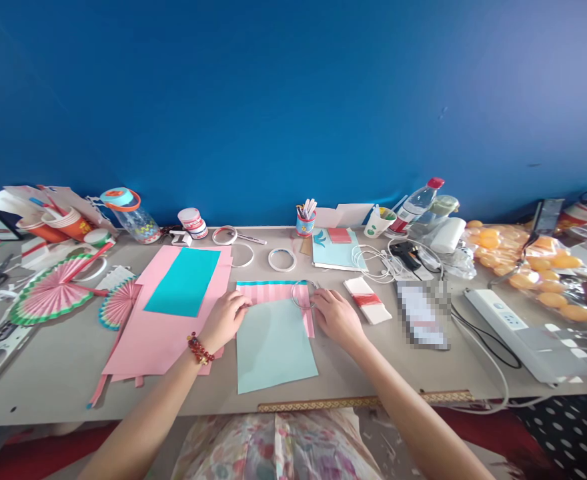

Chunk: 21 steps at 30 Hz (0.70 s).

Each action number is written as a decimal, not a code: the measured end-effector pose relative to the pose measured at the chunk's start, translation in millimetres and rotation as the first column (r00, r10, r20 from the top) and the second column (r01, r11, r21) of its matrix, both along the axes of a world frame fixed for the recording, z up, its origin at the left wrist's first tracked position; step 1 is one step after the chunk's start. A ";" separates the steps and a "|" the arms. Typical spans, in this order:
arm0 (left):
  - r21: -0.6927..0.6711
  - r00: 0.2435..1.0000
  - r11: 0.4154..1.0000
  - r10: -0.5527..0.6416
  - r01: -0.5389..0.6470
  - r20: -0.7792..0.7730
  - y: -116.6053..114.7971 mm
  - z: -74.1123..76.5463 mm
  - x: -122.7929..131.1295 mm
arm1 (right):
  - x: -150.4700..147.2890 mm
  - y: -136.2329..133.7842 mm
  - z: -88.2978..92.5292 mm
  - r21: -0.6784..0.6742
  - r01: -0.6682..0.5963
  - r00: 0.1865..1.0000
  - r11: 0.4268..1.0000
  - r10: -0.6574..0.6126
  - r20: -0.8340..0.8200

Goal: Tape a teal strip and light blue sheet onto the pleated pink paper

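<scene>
My left hand rests on the left edge of a light blue paper sheet, fingers curled and pinching the pink pleated strip along its top. My right hand presses down on the right end of that same pleated strip, fingers bent, beside a clear tape ring. A red bead bracelet circles my left wrist. The sheet lies flat on the grey table in front of me.
Large pink paper with a teal sheet lies left. Folded paper fans sit far left. Tape rings, a pen cup, a glue gun, a power strip, orange balls and bottles crowd the back and right.
</scene>
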<state>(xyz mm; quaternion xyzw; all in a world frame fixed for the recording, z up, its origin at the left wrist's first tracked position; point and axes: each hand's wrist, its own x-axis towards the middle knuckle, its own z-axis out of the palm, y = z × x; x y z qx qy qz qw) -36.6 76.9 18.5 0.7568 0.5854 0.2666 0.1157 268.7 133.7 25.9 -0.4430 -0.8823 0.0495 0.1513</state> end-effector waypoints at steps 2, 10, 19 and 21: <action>-0.033 0.999 0.999 -0.002 0.003 0.033 -0.6 3.3 -0.2 | -3.3 -1.0 -0.4 0.003 -0.005 1.000 1.000 0.005 -0.008; -0.104 0.998 0.995 -0.003 0.009 0.064 -1.9 7.0 -0.6 | -7.3 1.2 -3.7 -0.029 -0.051 0.997 0.998 0.049 -0.055; 0.122 0.993 0.993 0.005 0.009 -0.116 -7.4 17.8 20.5 | -8.3 -11.0 4.9 0.106 -0.185 0.972 0.977 0.198 -0.131; 0.145 0.986 0.982 -0.107 0.125 -0.126 -11.4 27.3 33.8 | -15.5 -19.8 10.4 0.130 -0.240 0.954 0.962 0.258 -0.152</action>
